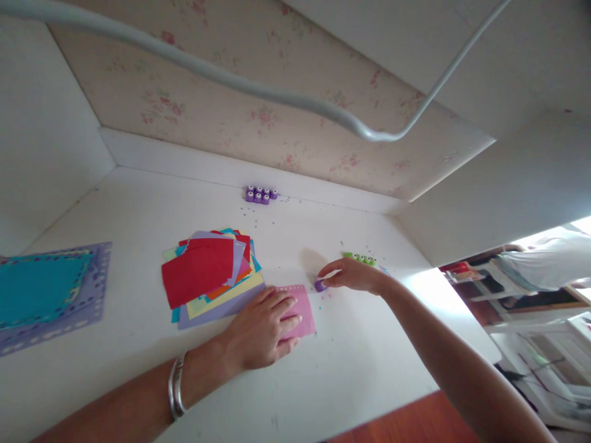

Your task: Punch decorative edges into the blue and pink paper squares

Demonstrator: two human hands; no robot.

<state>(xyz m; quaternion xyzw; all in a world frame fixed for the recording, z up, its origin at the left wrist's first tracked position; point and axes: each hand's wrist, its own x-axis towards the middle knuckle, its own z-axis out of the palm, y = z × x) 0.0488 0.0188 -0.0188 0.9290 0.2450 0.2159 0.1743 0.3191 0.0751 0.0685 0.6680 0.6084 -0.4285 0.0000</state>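
My left hand lies flat, fingers spread, on a pink paper sheet on the white table. A silver bangle sits on that wrist. My right hand pinches a small purple paper punch at the pink sheet's upper right corner. Tiny paper bits lie scattered beside it.
A pile of coloured papers, red on top, lies left of the pink sheet. Punched teal and purple sheets lie at far left. A cluster of purple punches stands by the back wall; green punches sit behind my right hand.
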